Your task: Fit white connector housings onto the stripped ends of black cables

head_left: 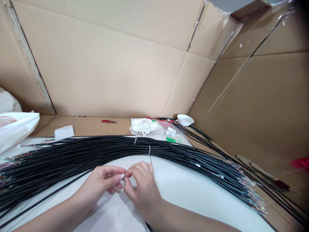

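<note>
My left hand [102, 182] and my right hand [141, 187] meet over the white table [193, 193], fingertips pinched together on a small white connector [123, 176]. A thin black wire [72, 182] runs from the pinch away to the lower left. Just beyond the hands lies a thick bundle of black cables [96, 154], bound with white ties and stretching from the left edge to the lower right, its ends showing coloured wires.
Cardboard walls [120, 71] enclose the back and right. At the back lie red snips [108, 121], a bag of white connectors [145, 127], a white bowl [185, 119] and a small white box [64, 132]. A white plastic bag [14, 129] sits at left.
</note>
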A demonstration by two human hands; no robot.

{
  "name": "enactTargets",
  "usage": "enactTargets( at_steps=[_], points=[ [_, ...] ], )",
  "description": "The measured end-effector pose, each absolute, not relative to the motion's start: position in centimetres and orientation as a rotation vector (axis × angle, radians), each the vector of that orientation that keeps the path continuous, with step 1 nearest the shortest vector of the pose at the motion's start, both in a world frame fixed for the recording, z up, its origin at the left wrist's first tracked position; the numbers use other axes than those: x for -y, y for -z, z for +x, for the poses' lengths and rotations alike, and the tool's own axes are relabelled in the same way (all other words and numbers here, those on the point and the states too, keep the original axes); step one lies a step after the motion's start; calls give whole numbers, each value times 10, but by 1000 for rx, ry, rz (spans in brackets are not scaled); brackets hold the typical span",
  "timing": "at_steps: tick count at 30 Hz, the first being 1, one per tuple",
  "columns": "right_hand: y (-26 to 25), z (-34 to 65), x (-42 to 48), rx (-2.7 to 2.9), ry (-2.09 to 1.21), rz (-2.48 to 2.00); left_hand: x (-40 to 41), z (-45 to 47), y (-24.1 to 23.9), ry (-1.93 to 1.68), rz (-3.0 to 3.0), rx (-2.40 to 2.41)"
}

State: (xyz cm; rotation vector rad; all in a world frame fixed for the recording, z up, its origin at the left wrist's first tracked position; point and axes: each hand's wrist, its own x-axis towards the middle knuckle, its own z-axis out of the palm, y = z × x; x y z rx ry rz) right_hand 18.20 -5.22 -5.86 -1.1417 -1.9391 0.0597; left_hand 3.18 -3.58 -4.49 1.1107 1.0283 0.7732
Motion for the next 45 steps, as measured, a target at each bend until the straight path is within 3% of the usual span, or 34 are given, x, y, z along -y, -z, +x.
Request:
enactTargets(
  at_steps=[10,22,45],
  points=[
    [59,181,53,1949,-61,-1153,37,33,43,-773,1103,-1001],
    [45,188,52,1747,-625,-1346,36,32,40,-833,1107,-1037],
    [45,186,51,1853,-631,-1278,34,31,46,-872,1124,-1033]
  ],
)
